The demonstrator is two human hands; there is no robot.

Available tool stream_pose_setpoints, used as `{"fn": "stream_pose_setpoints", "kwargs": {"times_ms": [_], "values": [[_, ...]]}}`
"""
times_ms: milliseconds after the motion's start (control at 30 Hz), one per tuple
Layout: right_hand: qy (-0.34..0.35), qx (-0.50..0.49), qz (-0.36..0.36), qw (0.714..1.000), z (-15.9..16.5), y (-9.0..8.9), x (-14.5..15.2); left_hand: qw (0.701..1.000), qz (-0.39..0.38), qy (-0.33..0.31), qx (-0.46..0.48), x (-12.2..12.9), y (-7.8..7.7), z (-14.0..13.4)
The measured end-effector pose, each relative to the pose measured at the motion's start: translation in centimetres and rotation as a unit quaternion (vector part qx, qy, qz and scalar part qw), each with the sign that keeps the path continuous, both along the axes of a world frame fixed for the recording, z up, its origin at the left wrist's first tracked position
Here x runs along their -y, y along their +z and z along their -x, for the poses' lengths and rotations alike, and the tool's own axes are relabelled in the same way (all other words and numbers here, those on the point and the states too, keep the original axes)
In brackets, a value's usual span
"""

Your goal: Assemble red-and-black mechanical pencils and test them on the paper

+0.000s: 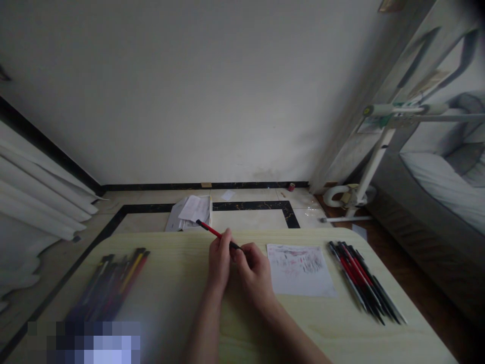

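A red pen with black ends [212, 231] slants above the middle of the table. My left hand [220, 263] is closed around its lower part, with the pen's upper end sticking out to the left. My right hand [256, 273] has its fingers pinched at the black lower end, touching or nearly touching the left fingers. The tip is hidden between the hands. Just right of my right hand lies a white sheet of paper [295, 283] covered with dark and reddish scribbles. Beyond it rests a row of several red, black and silver pens [358, 275].
Several more pens [117, 280], blurred, lie at the left of the light wooden table [170, 258]. Behind its far edge, papers on a box [193, 208] sit on the floor. A white exercise frame [373, 164] and a sofa [428, 202] stand at right, a curtain [34, 182] at left.
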State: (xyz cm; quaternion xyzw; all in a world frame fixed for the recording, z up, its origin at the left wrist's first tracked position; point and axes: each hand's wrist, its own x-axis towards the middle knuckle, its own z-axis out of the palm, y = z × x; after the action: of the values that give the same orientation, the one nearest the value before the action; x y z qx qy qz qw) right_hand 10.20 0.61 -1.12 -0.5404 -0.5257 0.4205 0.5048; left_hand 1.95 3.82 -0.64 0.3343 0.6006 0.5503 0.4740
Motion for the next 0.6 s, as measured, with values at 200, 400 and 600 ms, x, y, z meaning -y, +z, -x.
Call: {"fn": "stream_pose_setpoints", "kwargs": {"times_ms": [200, 400, 600], "values": [[0.012, 0.018, 0.007, 1.000, 0.00, -0.11, -0.05, 1.000, -0.002, 0.001, -0.007, -0.05, -0.22, 0.14], [0.033, -0.001, 0.003, 0.999, -0.05, -0.34, 0.06, 1.000, -0.001, -0.003, 0.027, 0.13, -0.17, -0.10], [0.023, 0.016, -0.004, 1.000, 0.02, -0.60, -0.06, 1.000, -0.003, -0.005, 0.025, 0.04, -0.11, -0.07]]}}
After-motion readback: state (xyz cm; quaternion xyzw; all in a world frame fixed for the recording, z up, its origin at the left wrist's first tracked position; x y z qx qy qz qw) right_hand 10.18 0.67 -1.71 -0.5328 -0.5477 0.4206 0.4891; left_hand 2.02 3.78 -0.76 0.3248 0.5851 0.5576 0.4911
